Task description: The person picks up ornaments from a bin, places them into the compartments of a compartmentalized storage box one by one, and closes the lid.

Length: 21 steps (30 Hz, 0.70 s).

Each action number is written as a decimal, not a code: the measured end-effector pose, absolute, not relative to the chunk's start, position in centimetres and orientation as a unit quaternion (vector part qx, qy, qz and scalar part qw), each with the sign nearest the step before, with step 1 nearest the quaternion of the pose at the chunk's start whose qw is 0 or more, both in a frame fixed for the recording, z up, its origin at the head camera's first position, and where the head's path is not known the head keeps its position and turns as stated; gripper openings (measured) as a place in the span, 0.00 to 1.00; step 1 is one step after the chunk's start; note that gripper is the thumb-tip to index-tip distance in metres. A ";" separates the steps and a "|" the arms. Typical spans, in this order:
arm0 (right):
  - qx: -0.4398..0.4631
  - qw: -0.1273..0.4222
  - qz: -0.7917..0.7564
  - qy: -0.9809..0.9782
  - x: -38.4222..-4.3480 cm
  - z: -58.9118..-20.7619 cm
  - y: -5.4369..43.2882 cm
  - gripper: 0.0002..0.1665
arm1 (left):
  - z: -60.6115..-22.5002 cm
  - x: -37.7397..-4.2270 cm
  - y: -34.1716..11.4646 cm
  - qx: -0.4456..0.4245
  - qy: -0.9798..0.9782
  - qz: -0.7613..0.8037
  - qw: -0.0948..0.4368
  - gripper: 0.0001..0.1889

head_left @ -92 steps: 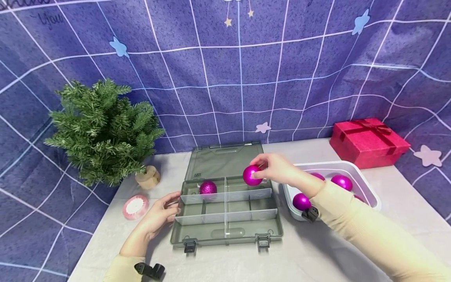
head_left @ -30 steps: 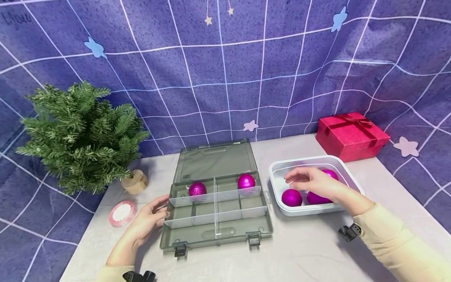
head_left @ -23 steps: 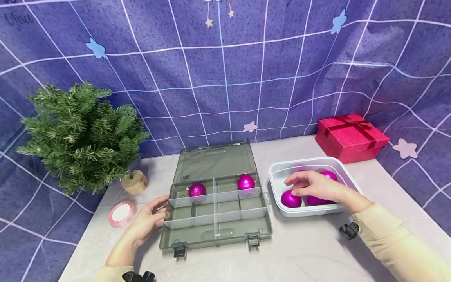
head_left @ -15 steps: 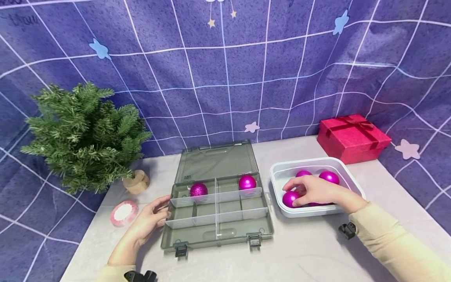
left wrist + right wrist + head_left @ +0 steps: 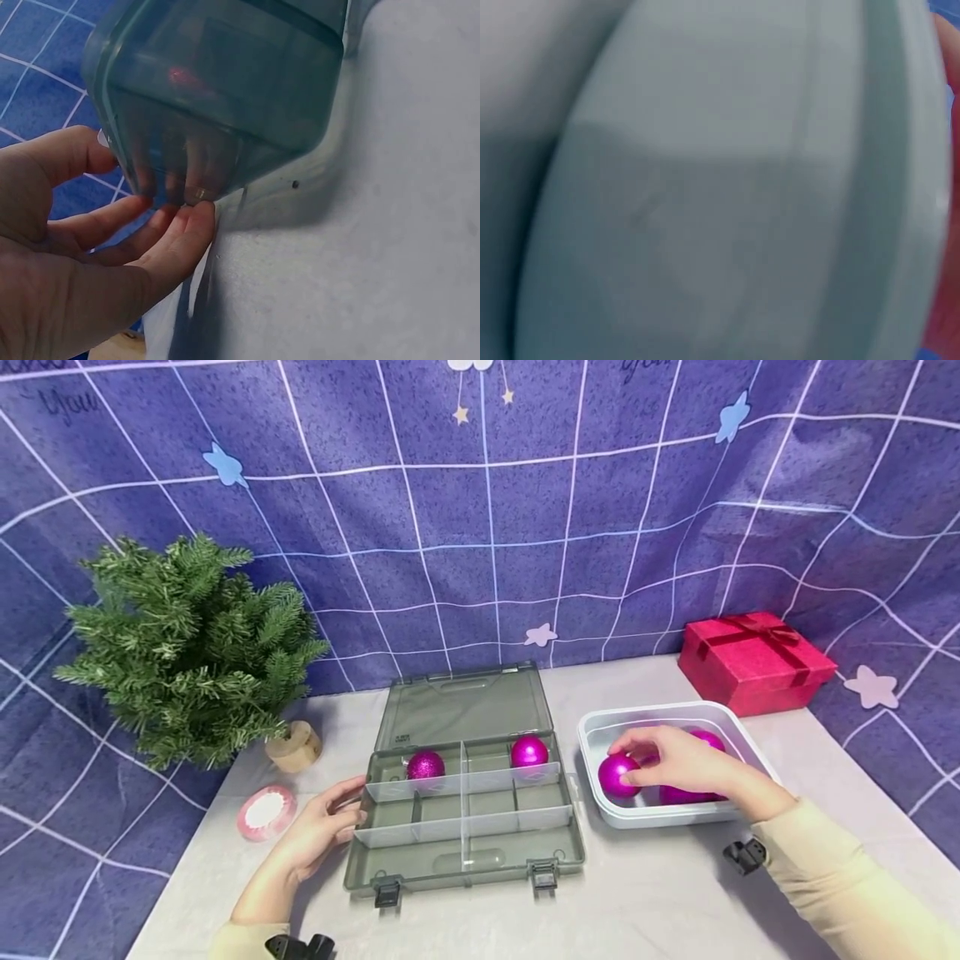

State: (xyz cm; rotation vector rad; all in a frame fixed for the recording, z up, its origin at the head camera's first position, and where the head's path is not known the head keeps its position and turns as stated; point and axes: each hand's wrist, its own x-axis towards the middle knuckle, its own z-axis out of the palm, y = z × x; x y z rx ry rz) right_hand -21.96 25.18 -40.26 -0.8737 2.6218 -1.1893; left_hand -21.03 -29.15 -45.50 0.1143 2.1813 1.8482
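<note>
To leave the divided case [image 5: 491, 839] unjarred and clear the rim of the white tub [image 5: 663, 816], lift straight up: left hand [image 5: 317, 831], fingers loosely spread at the case's left side; right hand [image 5: 678, 765], fingers pinching the magenta ball [image 5: 617, 777] inside the tub's near left corner.

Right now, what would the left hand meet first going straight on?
The grey divided case, at its left side wall. The left hand's fingertips are right at it, apparently touching, though exact contact is hard to judge.
</note>
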 end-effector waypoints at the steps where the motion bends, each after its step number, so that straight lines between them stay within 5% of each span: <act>1: -0.286 0.058 -0.396 0.871 -21.9 -40.0 25.1 0.20 | -45.5 -21.0 -29.2 0.038 0.755 0.639 0.140 0.36; 11: -0.217 0.057 -0.465 0.856 -20.9 -36.2 23.3 0.21 | -45.3 -20.8 -29.1 0.043 0.748 0.645 0.149 0.37; 21: -0.276 0.014 -0.507 0.817 -22.0 -34.6 15.7 0.22 | -45.2 -20.9 -29.5 0.045 0.748 0.645 0.152 0.38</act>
